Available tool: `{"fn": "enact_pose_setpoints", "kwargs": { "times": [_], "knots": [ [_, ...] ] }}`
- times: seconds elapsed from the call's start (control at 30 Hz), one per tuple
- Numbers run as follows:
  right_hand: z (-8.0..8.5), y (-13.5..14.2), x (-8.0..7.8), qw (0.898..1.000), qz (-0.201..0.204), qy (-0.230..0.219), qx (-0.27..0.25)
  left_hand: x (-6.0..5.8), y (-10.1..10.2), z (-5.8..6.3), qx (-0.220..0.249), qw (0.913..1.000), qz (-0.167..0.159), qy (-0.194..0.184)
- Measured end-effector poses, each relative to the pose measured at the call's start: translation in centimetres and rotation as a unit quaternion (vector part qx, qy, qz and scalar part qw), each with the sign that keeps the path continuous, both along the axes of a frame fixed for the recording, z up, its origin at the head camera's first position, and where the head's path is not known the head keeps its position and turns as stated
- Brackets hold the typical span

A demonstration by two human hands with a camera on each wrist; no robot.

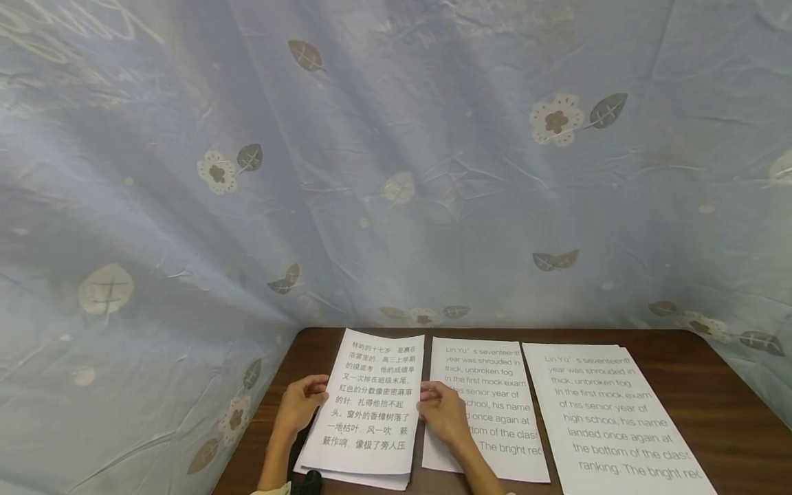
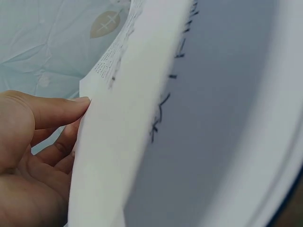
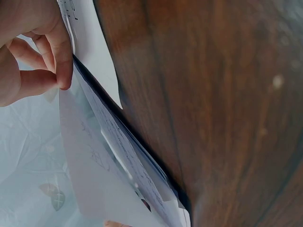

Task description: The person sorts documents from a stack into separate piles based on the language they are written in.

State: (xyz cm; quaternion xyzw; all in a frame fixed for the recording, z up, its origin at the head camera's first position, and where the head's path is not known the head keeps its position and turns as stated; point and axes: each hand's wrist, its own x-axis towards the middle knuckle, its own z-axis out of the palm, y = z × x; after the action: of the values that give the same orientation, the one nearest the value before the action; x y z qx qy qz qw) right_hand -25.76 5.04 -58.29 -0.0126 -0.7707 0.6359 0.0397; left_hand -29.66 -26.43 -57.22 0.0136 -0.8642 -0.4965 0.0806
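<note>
A sheet of paper printed with large Chinese text [image 1: 371, 419] is held up above a paper stack [image 1: 377, 480] at the left of the table. My left hand [image 1: 301, 404] pinches its left edge between thumb and fingers; the left wrist view has the thumb lying on the sheet's margin. At the opposite edge, my right hand [image 1: 447, 414] pinches the paper between thumb and index finger. From the right wrist, the raised sheet [image 3: 90, 175] stands apart from the papers [image 3: 120, 137] beneath it. The sheet hides part of the left fingers.
Two piles of English-printed paper lie to the right: a middle pile [image 1: 482, 454], partly under my right hand and forearm, and a right pile [image 1: 612, 412]. The brown wooden table [image 1: 699, 399] meets a pale blue patterned cloth [image 1: 433, 206] at its back and left.
</note>
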Motion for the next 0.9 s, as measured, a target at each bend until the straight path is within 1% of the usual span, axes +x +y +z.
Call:
{"fn": "enact_pose_setpoints", "kwargs": {
  "times": [0.17,0.3,0.4,0.47,0.57,0.67,0.73,0.8,0.9],
  "knots": [
    [-0.4,0.0,-0.3,1.000,-0.002,0.005,0.007,0.0,0.0,0.0,-0.003,1.0000,0.001,-0.003],
    [-0.5,0.0,-0.4,1.000,-0.003,0.009,0.012,0.0,0.0,0.0,-0.003,1.0000,0.000,0.003],
    [-0.5,0.1,-0.4,1.000,-0.004,0.014,0.018,0.0,0.1,0.1,0.006,1.0000,-0.001,0.005],
    [-0.5,0.2,-0.3,0.999,-0.008,0.026,0.038,0.0,0.2,0.1,0.012,0.9999,-0.004,0.005],
    [-0.5,0.3,-0.2,0.995,-0.015,0.047,0.082,0.1,0.3,0.2,0.016,0.9999,-0.004,0.002],
    [-0.4,0.5,-0.1,0.991,-0.021,0.066,0.118,0.2,0.3,0.3,0.005,1.0000,0.001,0.006],
    [-0.3,0.7,-0.1,0.989,-0.022,0.071,0.126,0.2,0.3,0.5,0.000,1.0000,0.004,0.008],
    [-0.1,0.8,-0.1,0.990,-0.021,0.066,0.126,0.3,0.3,0.7,-0.005,0.9999,0.005,0.009],
    [0.0,1.1,-0.1,0.990,-0.017,0.060,0.127,0.4,0.5,1.0,-0.001,1.0000,0.007,0.005]
  ]
}}
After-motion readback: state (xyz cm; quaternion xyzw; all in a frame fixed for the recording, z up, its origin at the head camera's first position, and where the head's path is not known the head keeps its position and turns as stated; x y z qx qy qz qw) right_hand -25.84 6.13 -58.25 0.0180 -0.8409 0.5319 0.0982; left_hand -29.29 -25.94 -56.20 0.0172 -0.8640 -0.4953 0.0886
